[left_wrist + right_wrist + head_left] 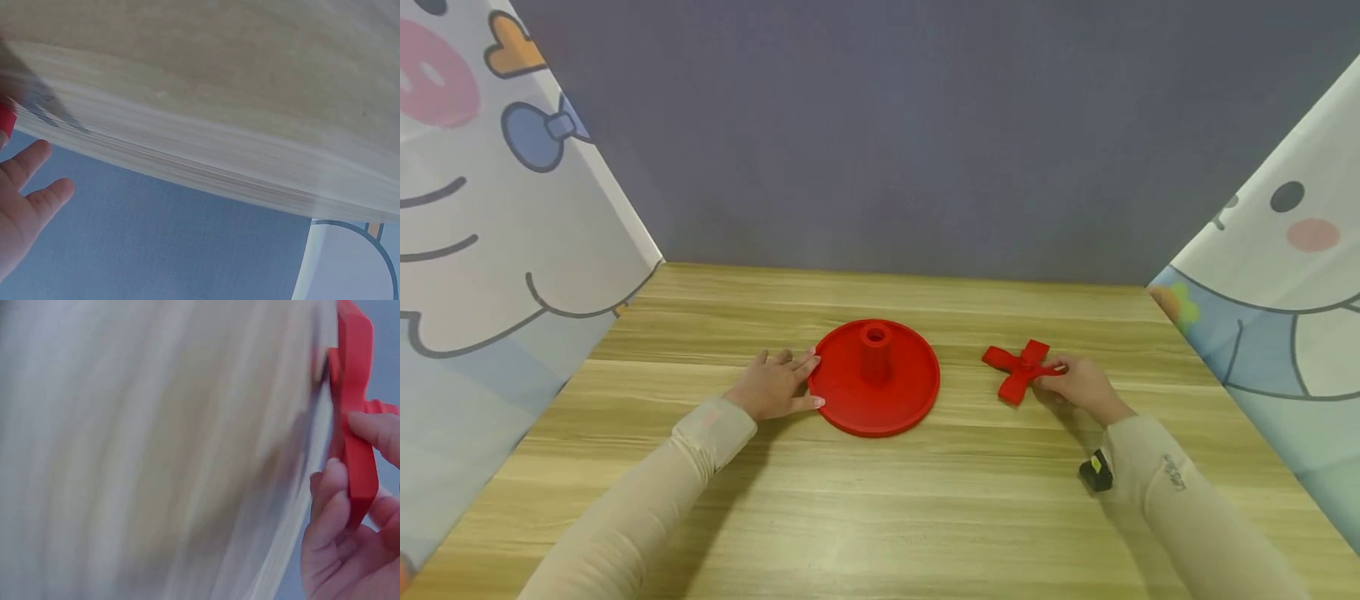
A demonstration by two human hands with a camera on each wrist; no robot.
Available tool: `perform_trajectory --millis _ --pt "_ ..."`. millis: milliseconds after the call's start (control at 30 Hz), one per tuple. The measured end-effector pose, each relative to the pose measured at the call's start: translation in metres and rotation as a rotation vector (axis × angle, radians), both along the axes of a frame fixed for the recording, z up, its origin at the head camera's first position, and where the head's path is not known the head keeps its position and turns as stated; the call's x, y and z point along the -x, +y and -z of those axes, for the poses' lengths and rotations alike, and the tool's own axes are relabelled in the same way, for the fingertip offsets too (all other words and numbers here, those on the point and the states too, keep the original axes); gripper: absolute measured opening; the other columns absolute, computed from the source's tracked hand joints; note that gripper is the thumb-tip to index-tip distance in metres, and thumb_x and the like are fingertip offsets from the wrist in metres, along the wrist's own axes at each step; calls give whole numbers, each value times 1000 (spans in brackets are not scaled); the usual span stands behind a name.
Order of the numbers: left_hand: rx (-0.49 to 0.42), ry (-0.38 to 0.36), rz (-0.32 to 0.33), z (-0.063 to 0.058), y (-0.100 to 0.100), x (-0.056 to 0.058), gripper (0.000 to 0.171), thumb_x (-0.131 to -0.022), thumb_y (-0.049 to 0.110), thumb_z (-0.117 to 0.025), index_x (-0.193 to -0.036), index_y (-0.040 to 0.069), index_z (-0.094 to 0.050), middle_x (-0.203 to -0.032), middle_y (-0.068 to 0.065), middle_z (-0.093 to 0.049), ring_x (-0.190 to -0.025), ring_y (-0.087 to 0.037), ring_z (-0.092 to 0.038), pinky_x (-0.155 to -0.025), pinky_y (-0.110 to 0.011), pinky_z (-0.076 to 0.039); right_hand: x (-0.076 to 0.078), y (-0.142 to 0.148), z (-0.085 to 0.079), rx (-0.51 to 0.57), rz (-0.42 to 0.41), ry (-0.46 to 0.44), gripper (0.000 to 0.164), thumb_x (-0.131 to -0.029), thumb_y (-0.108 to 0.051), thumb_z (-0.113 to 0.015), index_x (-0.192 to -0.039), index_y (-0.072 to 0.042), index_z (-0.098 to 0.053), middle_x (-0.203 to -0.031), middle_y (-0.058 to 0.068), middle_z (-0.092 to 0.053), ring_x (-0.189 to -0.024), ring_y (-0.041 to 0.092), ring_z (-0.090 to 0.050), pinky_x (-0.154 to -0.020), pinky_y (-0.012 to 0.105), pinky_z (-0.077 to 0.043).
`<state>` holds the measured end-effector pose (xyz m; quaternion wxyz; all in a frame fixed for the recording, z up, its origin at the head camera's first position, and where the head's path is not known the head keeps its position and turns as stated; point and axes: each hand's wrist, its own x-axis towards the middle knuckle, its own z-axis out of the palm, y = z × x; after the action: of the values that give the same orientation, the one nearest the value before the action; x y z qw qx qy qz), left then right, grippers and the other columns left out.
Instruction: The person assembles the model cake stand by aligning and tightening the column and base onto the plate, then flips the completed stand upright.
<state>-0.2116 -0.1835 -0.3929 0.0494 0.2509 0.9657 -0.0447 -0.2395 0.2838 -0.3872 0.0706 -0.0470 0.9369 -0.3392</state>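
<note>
A round red base plate (850, 408) with a hollow upright post (876, 354) at its middle lies on the table. At its left rim my left hand (772, 387) rests with fingers fairly straight, fingertips on the edge. To the right, my right hand (1084, 385) pinches one arm of a red four-armed cross piece (1017, 387) between thumb and fingers. In the right wrist view, the thumb lies on one face of the cross piece (357, 425) and the fingers curl behind it. Only a red sliver of the plate (6, 122) shows in the left wrist view.
The wood-grain table (880, 517) runs back to a grey wall panel (880, 142). Cartoon-printed cloths stand on the left (490, 208) and right (1285, 275). A small black device (1096, 472) sits at the right sleeve's cuff.
</note>
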Motion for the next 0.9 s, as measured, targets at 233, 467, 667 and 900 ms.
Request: perform_trajectory --millis 233,467,667,900 --pt "2 -18 -10 2 0 0 79 -92 61 -46 -147 5 -37 -152 -10 -35 -129 -44 -41 -103 -64 -29 -5 -4 -5 358 144 -218 41 -86 -11 -69 -119 9 -54 -65 -5 -59 -54 7 -56 -50 20 -50" --pt "0 -20 -10 0 1 1 78 -92 60 -46 -147 5 -38 -152 -10 -35 -128 -44 -42 -103 -64 -30 -13 0 -6 842 108 -401 50 -90 8 -55 -136 14 -40 -85 2 -66 -72 13 -68 -69 23 -56" --pt "-10 -47 -26 -3 2 0 78 -93 60 -46 -147 5 -36 -152 -11 -34 -129 -44 -41 -104 -64 -28 -18 3 -3 1259 17 -540 35 -93 14 -46 -103 -8 -71 -99 11 -68 -84 22 -71 -80 23 -53" --pt "-9 -47 -24 -4 2 -1 78 -93 59 -46 -148 5 -36 -152 -11 -34 -129 -44 -40 -103 -64 -28 -24 -6 1 1405 48 -515 34 -93 15 -46 -103 -5 -72 -102 11 -68 -88 25 -70 -83 23 -51"
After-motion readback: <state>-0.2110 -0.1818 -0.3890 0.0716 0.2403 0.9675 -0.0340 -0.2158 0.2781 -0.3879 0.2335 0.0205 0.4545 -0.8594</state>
